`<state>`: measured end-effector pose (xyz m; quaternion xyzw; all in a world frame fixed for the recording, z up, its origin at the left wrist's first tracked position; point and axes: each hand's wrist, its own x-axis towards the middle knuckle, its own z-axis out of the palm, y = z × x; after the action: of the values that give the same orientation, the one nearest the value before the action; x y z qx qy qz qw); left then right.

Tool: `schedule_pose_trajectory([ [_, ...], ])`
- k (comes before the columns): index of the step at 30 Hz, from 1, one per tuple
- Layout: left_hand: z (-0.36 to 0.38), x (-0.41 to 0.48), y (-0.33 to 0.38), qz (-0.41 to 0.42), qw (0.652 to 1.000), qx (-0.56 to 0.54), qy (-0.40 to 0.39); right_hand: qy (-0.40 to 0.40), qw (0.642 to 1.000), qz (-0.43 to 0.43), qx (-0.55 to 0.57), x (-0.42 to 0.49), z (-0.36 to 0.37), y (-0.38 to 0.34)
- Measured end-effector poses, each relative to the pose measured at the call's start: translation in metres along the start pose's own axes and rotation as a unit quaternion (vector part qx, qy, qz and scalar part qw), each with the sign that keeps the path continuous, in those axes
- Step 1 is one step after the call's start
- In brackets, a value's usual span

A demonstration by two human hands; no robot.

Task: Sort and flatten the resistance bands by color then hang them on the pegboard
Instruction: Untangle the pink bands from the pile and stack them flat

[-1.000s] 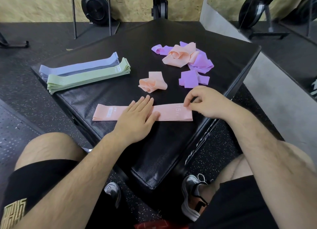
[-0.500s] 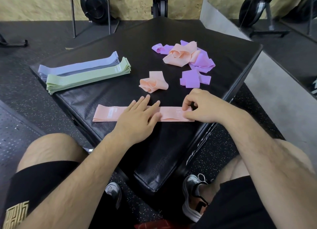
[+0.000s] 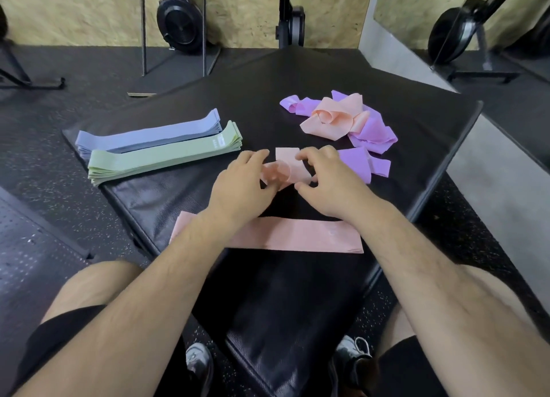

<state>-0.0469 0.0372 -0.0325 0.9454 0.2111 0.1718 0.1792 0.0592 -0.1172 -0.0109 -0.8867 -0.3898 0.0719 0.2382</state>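
A crumpled peach band (image 3: 284, 168) lies mid-way across the black padded box (image 3: 416, 120). My left hand (image 3: 238, 185) pinches its left side and my right hand (image 3: 330, 182) pinches its right side. Under my wrists, close to the box's near edge, a flattened peach band (image 3: 300, 238) lies straight. Flat stacks of green bands (image 3: 166, 158) and blue bands (image 3: 148, 134) sit side by side at the left. A tangled pile of peach and purple bands (image 3: 336, 120) lies at the back right, with a loose purple band (image 3: 361, 163) just right of my right hand.
A perforated black panel (image 3: 32, 248) lies on the speckled rubber floor at the lower left. Gym machines (image 3: 178, 24) stand against the chipboard wall behind the box. My knees and shoes are below the box's near corner.
Both hands left the flattened peach band and moved forward to the crumpled peach band, taking hold of it. The flattened band stays near the front edge.
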Motion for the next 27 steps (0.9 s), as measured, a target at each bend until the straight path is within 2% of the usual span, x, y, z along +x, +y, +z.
schedule_pose_trajectory([
  [2, 0.005, 0.009, -0.003, -0.02, 0.999, -0.037, -0.029, -0.009, 1.0, 0.0, -0.001, 0.011, 0.006, 0.0],
  [7, 0.01, 0.015, -0.01, -0.032, 0.99, -0.139, 0.011, 0.053, 0.999, 0.007, 0.001, 0.031, 0.007, 0.0],
  [11, -0.004, 0.022, -0.012, -0.077, 0.968, -0.235, 0.046, 0.116, 0.99, 0.008, 0.083, 0.037, -0.001, -0.001],
  [16, -0.016, 0.023, -0.005, -0.11, 0.919, -0.379, 0.019, 0.156, 0.966, -0.006, 0.205, 0.035, -0.007, -0.01],
  [21, -0.017, 0.014, 0.0, -0.064, 0.918, -0.382, -0.086, 0.193, 0.944, 0.032, 0.268, 0.031, -0.019, -0.011],
  [23, -0.011, 0.011, -0.002, -0.049, 0.933, -0.334, -0.123, 0.188, 0.94, 0.048, 0.281, 0.028, -0.022, -0.009],
  [25, -0.006, 0.01, -0.004, -0.033, 0.96, -0.247, -0.131, 0.178, 0.937, 0.063, 0.294, 0.024, -0.025, -0.007],
  [27, -0.007, 0.011, -0.003, -0.035, 0.972, -0.212, -0.1, 0.178, 0.934, 0.077, 0.299, 0.021, -0.028, -0.004],
])
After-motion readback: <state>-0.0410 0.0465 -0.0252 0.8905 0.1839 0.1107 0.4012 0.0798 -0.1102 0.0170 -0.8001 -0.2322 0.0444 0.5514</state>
